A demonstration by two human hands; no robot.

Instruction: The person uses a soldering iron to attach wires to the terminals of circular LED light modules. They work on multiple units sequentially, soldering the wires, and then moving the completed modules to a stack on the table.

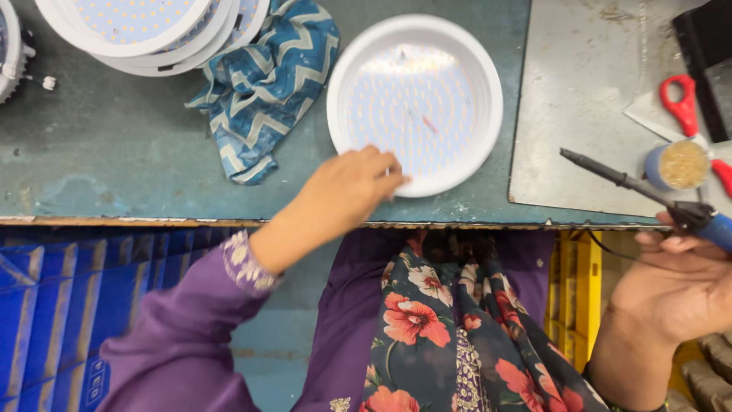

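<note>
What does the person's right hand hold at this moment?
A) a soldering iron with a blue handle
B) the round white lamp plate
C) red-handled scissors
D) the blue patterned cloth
A: the right hand grips the soldering iron by its blue handle, tip pointing over the metal sheet, while the scissors lie untouched on the bench.

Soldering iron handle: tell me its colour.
Blue, with a black barrel ahead of it, on the soldering iron held in the right hand. The head view shows it.
</note>
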